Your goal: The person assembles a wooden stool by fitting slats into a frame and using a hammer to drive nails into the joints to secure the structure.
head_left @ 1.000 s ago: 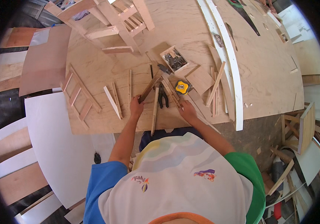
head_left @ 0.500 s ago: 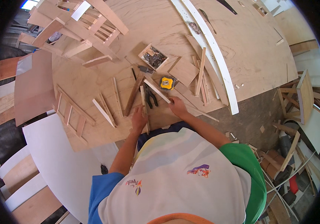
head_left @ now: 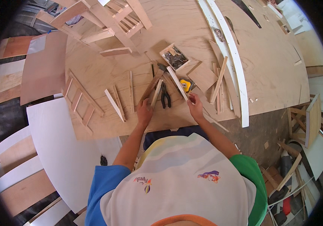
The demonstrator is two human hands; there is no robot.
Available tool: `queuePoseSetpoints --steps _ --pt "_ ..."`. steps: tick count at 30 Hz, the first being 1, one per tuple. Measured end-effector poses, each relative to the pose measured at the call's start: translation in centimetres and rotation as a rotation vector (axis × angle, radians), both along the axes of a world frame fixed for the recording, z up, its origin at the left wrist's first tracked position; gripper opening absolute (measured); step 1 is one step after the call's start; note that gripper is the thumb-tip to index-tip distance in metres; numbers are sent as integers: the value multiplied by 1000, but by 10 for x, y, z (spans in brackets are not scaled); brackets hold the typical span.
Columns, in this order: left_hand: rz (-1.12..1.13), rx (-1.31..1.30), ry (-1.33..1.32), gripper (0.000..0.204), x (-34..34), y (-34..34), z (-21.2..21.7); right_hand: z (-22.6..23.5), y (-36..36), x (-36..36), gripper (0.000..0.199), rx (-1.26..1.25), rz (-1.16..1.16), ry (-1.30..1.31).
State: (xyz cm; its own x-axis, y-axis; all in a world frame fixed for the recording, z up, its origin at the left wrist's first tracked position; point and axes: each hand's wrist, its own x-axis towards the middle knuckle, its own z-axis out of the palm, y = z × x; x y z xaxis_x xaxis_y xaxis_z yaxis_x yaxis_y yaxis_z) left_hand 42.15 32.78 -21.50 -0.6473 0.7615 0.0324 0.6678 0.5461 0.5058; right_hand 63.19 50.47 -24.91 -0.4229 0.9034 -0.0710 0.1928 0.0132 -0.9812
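My left hand [head_left: 145, 110] grips the near end of a short wooden slat [head_left: 156, 94] that lies on the plywood worktop [head_left: 191, 34], beside a darker wooden strip [head_left: 150, 86]. My right hand [head_left: 195, 105] holds the near end of a pale wooden strip [head_left: 177, 83] that slants up and to the left. Between the two hands lie black-handled pliers [head_left: 165, 96]. A yellow tape measure [head_left: 185, 85] sits just past the right hand.
A small wooden box of dark nails [head_left: 175, 57] stands beyond the tools. Loose slats [head_left: 218, 86] lie right, a ladder-like frame [head_left: 79, 103] left, a wooden chair frame [head_left: 105, 19] at the far left, long white curved strips [head_left: 232, 56] at right. White panels [head_left: 61, 150] lie beside me.
The view has shifted, so the worktop sits lower and closer. Both hands stay at the slats by the pliers; the right hand has lifted its pale strip slightly.
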Motion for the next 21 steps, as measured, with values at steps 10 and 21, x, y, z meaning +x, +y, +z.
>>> queuePoseSetpoints --steps 10,21 --pt "76 -129 -43 51 -46 -1 -16 41 12 -24 27 347 146 -350" --pt "200 -143 -190 38 -37 9 32 56 3 -70 20 236 268 -126"
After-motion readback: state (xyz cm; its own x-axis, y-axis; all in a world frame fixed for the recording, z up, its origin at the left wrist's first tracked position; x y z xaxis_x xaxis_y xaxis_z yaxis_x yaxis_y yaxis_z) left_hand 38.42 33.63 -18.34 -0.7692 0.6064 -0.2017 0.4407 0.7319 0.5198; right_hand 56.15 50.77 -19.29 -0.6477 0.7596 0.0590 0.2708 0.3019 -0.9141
